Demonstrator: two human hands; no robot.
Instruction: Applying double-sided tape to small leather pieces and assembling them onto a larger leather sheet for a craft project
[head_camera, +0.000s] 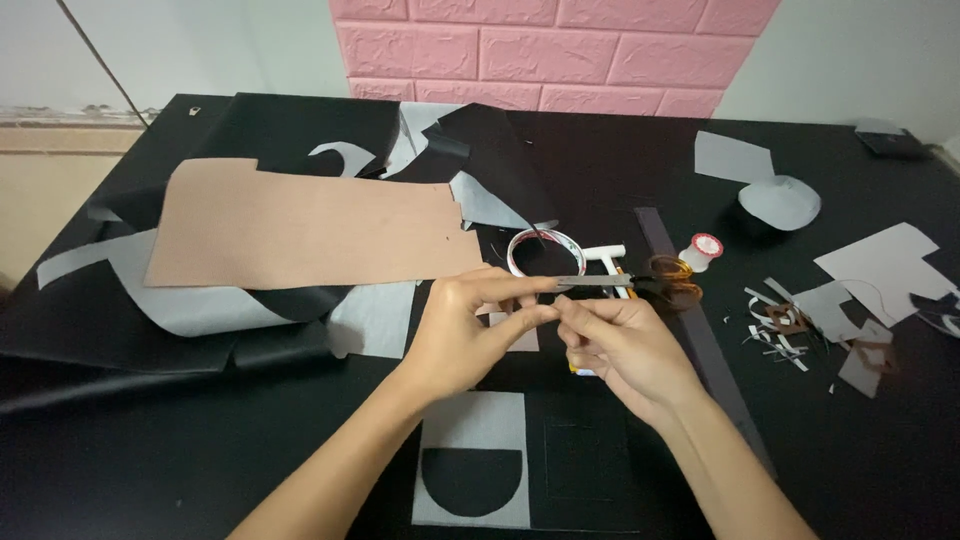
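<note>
Head view looks down on my two hands meeting over the black table (200, 440), just in front of the scissors (640, 285). My left hand (465, 335) is closed in a pinch, thumb and forefinger pressed together at their tips; my right hand (615, 345) is curled too, its fingertips touching the left ones. Something small seems to be caught between them, perhaps a thread or sliver, but it is too fine for me to tell what. As I judge it, this goes best if I keep both wrists low and steady, hold the pinch light, and work close to the fingertips so nothing slips. The scissors lie flat on the table behind my fingers, apart from them as far as I can see. Their long axis runs nearly left to right across the view: the closed blades point left, toward the tape roll (540, 250), and the amber handles sit at the right end, near the small spool (703, 250). A tan sheet (300, 225) lies to the left beyond my left hand, and grey scraps (800, 330) are scattered to the right. Below my wrists sits a grey square (470, 420) with a black half-circle (472, 480) on it.
</note>
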